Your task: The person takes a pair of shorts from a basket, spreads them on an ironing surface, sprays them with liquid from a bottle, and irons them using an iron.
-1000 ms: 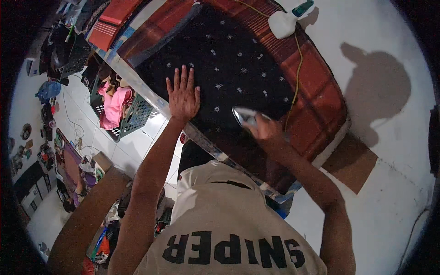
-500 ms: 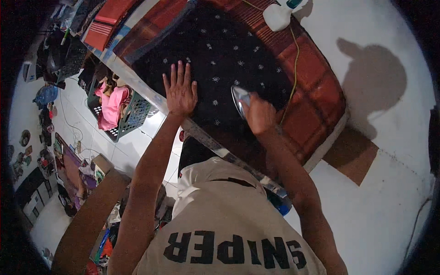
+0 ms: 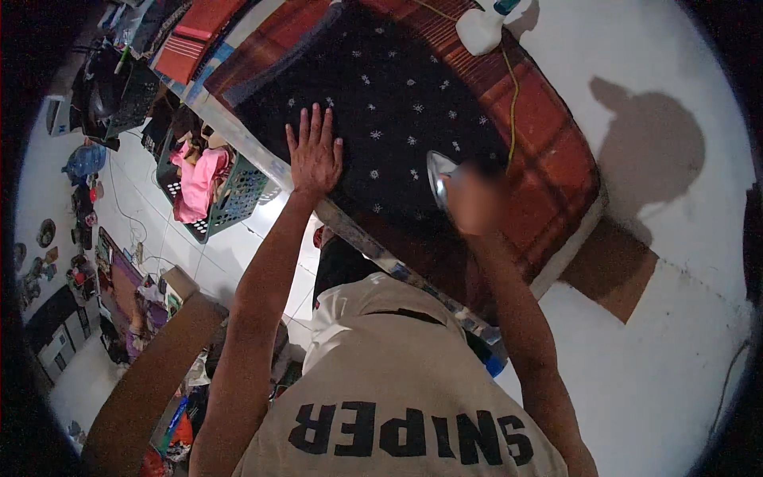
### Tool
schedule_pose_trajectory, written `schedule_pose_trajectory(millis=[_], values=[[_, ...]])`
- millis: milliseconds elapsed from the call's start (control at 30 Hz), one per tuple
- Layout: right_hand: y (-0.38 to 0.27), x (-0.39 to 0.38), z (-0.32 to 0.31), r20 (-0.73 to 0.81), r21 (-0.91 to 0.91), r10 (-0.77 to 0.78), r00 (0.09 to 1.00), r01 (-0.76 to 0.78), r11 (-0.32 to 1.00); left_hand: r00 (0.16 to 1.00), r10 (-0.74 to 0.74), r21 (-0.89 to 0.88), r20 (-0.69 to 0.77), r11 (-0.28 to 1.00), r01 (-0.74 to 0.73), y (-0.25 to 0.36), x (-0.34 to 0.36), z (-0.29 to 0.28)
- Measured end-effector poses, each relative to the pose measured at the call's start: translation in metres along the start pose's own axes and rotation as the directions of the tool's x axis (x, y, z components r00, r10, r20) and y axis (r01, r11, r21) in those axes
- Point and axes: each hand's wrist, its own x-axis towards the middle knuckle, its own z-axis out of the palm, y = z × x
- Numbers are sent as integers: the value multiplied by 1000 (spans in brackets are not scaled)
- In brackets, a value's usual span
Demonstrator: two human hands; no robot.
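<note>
A black cloth garment with small white starburst motifs (image 3: 373, 87) lies spread over a red checked blanket (image 3: 548, 151) on a table. My left hand (image 3: 315, 159) rests flat on the garment near the table's front edge, fingers spread. To its right, my right hand (image 3: 477, 205), partly blurred, is closed around the handle of a clothes iron (image 3: 438, 172). The iron's silvery tip points away from me, on the right part of the garment. My hand hides the iron's rear and handle.
A yellowish cord (image 3: 513, 103) runs along the blanket's right side. A white bottle with a green top (image 3: 479, 33) stands at the far right. Folded red cloth (image 3: 193, 48) lies far left. Beside the table, a green basket (image 3: 230, 203) holds clothes; brown cardboard (image 3: 612, 274) is at right.
My right hand and the iron have shifted a little to the right across the garment. My left hand stays flat in nearly the same place.
</note>
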Motion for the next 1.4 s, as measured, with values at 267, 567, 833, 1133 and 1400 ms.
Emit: schedule_pose_trajectory(millis=[267, 567, 833, 1133, 1400], values=[[109, 30, -42, -101, 156, 75, 992, -59, 986, 991, 104, -131, 89, 987, -92, 73, -36, -9], [24, 83, -39, -177, 3, -197, 964, 200, 980, 782, 600, -453, 171, 752, -479, 164, -118, -12], [89, 142, -60, -300, 69, -113, 947, 140, 988, 820, 569, -390, -58, 743, -544, 171, -140, 2], [178, 103, -68, -386, -99, -62, 920, 26, 995, 764, 616, -339, -191, 689, -640, 146, -147, 27], [93, -23, -76, -134, 104, -554, 822, 568, 817, 828, 544, -462, -133, 706, -538, 150, -95, -42]])
